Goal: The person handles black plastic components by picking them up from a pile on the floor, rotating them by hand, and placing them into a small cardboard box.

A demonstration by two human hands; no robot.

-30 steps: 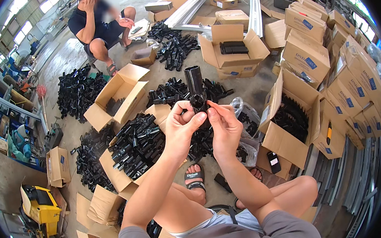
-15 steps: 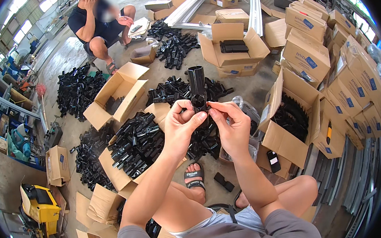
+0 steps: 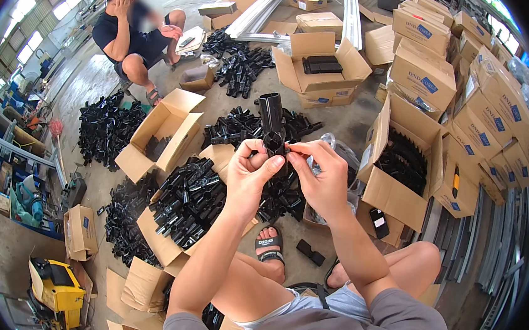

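A glossy black tubular fitting stands upright between my hands, its round open end at the top. My left hand grips its lower end, thumb in front and fingers curled behind. At the same lower end, on the right side, my right hand pinches with thumb and fingertips; whatever small thing sits between them is too small to name. Behind and below my hands lies a heap of similar black fittings. To the left, more black fittings are piled on an opened-out cardboard box.
An open carton of black ridged parts stands at right, with a phone near it. Stacked cartons rise beyond. Long metal profiles lie at lower right. Another person crouches at far left, near an open carton.
My hands stay at the fitting's lower end, with the fitting turned or tilted slightly. The whole view has shifted a little. The other person's pose is nearly the same.
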